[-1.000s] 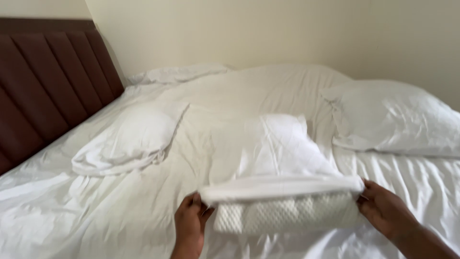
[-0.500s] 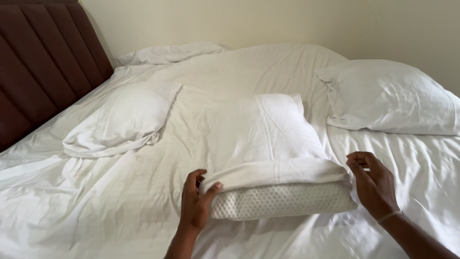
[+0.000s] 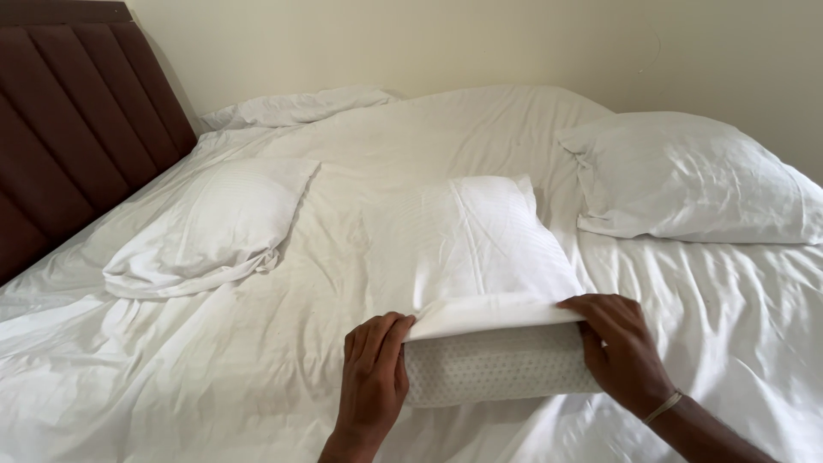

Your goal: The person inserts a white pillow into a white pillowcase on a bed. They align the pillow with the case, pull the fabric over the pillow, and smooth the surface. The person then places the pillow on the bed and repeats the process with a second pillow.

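Pulling a white pillowcase [image 3: 489,249] over a pillow [image 3: 497,373] is the work in hand, low in the middle of the frame on the bed [image 3: 257,369]. The left hand [image 3: 373,377] pinches the open hem at its left corner, fingers curled over the cloth; the right hand [image 3: 621,351] grips the hem at the right corner, fingers bent around the edge. Most of the pillow sits inside the case; only its dotted, textured near end shows below the hem, between the two hands. By my judgement the case is nearly on, and covering that bare end calls for drawing both corners evenly toward the lower edge of the frame. Another covered pillow [image 3: 694,180] lies at the upper right, and a limp, rumpled one [image 3: 214,227] at the left, near the dark headboard [image 3: 77,129].
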